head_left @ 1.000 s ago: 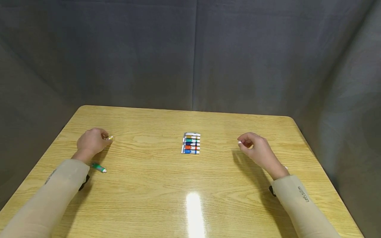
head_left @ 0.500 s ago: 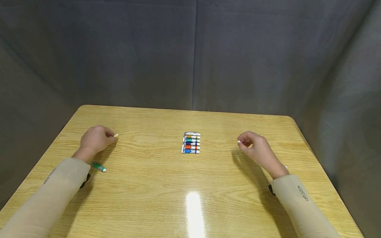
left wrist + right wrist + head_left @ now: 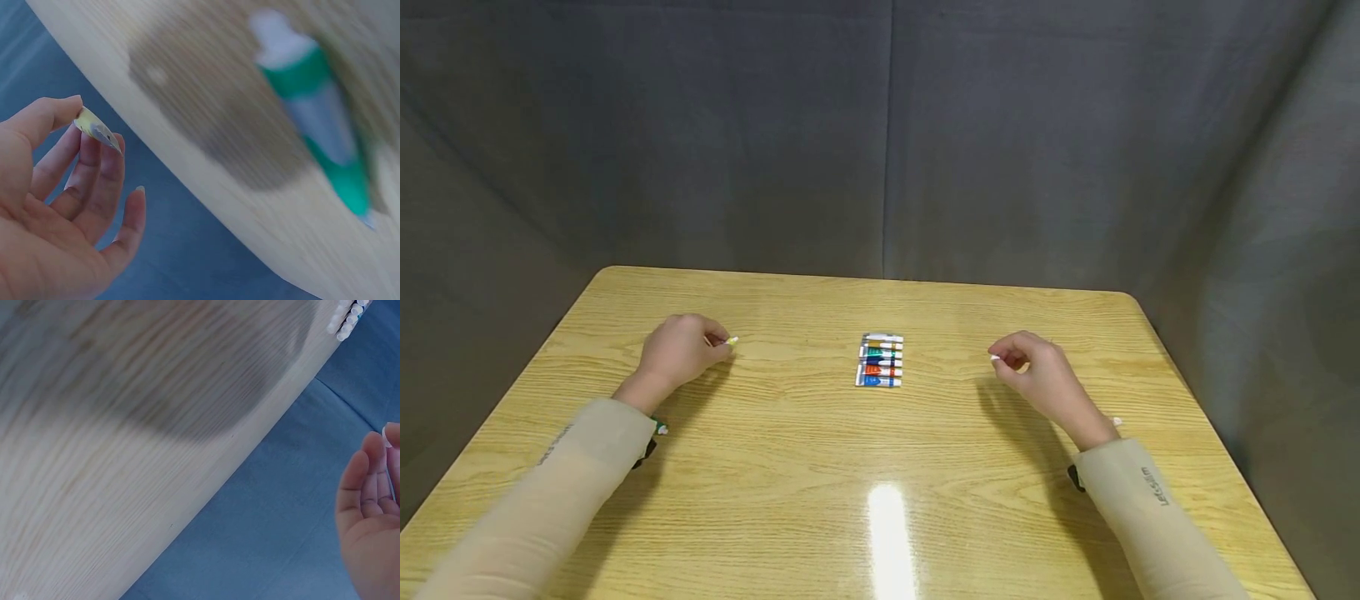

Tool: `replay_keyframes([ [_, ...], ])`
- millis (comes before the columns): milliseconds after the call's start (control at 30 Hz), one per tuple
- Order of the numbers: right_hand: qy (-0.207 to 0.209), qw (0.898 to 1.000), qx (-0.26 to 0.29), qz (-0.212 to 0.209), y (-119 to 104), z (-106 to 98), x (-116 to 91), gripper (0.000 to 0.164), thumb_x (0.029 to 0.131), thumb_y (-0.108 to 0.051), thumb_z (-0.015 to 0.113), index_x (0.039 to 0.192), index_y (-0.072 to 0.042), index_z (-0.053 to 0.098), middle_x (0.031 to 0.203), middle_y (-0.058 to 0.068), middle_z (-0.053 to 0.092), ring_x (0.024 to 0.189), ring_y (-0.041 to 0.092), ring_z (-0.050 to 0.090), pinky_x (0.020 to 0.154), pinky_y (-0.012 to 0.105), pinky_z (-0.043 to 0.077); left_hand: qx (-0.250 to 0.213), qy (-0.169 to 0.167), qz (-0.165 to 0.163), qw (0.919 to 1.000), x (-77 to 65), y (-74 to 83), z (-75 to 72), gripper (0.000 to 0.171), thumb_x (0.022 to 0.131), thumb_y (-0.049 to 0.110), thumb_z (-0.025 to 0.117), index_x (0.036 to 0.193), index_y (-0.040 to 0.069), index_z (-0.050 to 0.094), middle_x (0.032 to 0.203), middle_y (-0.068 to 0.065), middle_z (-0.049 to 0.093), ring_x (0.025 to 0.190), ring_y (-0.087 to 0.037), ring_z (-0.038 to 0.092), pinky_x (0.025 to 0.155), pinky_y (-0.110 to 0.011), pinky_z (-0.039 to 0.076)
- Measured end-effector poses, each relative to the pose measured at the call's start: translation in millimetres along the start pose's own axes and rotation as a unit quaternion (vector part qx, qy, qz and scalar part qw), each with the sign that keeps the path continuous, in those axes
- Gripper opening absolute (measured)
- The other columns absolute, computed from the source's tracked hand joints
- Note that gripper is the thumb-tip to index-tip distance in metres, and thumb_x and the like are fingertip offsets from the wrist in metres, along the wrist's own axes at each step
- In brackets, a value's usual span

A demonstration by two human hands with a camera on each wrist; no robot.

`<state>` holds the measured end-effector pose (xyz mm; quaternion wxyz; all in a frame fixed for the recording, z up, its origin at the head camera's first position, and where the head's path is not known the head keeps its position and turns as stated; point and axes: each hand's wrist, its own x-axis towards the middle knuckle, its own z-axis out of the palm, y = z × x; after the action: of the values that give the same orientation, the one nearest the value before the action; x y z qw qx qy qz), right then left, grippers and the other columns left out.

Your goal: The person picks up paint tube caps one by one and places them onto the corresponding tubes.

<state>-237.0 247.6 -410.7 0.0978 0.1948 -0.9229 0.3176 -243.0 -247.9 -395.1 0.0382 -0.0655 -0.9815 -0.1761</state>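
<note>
My left hand (image 3: 683, 350) pinches a small yellow paint tube (image 3: 97, 130) between thumb and fingertips, raised over the left side of the table. Its white end pokes out past the fingers in the head view. Over on the right, my right hand (image 3: 1037, 375) pinches a small white thing (image 3: 995, 357); the fingers hide most of it, so I cannot tell its kind. Midway between the hands lies a stacked row of several paint tubes (image 3: 880, 381), blue nearest and white farthest, caps pointing right.
A green paint tube (image 3: 319, 119) lies on the wooden table (image 3: 790, 483) below my left wrist, mostly covered by the sleeve in the head view. A small white tip (image 3: 1117, 421) shows beside my right wrist. Dark grey curtains (image 3: 880, 142) hang around the table.
My left hand has moved right with the yellow paint tube, toward the row, and its sleeve now covers most of the green tube. My right hand has shifted only slightly left.
</note>
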Motion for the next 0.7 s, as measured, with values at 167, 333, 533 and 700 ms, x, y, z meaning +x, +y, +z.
replay_keyframes([
  [167, 0.001, 1.000, 0.003, -0.006, -6, 4, 1, 0.013, 0.097, -0.004, 0.067, 0.107, -0.002, 0.074, 0.096, 0.008, 0.071, 0.084, 0.018, 0.064, 0.078, 0.041, 0.057, 0.001, 0.010, 0.039, 0.9992, 2.5, 20.6, 6.1, 0.019, 0.093, 0.019, 0.074, 0.103, 0.004, 0.080, 0.093, -0.012, 0.077, 0.072, -0.021, 0.067, 0.057, -0.031, 0.047],
  [333, 0.001, 1.000, 0.012, -0.013, -14, 9, 2, 0.012, 0.096, -0.004, 0.069, 0.106, -0.004, 0.075, 0.097, 0.007, 0.071, 0.085, 0.018, 0.065, 0.078, 0.043, 0.058, -0.003, 0.021, 0.078, 0.9967, 3.5, 45.6, 11.9, 0.015, 0.091, 0.017, 0.075, 0.101, 0.007, 0.081, 0.090, -0.009, 0.076, 0.070, -0.018, 0.066, 0.057, -0.031, 0.047],
  [533, -0.003, 0.999, 0.032, -0.024, -28, 17, 3, 0.011, 0.095, -0.005, 0.070, 0.105, -0.006, 0.075, 0.097, 0.006, 0.072, 0.084, 0.017, 0.065, 0.079, 0.044, 0.058, -0.009, 0.029, 0.121, 0.9922, 2.3, 79.2, 17.3, 0.013, 0.089, 0.016, 0.078, 0.099, 0.010, 0.082, 0.088, -0.004, 0.075, 0.072, -0.016, 0.066, 0.060, -0.029, 0.048],
  [700, -0.007, 0.999, 0.043, -0.031, -41, 23, 5, 0.009, 0.095, -0.005, 0.071, 0.103, -0.007, 0.075, 0.096, 0.005, 0.072, 0.083, 0.016, 0.066, 0.079, 0.045, 0.058, -0.016, 0.041, 0.169, 0.9846, -0.8, 105.7, 21.4, 0.009, 0.088, 0.015, 0.080, 0.095, 0.011, 0.083, 0.087, -0.002, 0.075, 0.074, -0.014, 0.065, 0.066, -0.032, 0.051],
])
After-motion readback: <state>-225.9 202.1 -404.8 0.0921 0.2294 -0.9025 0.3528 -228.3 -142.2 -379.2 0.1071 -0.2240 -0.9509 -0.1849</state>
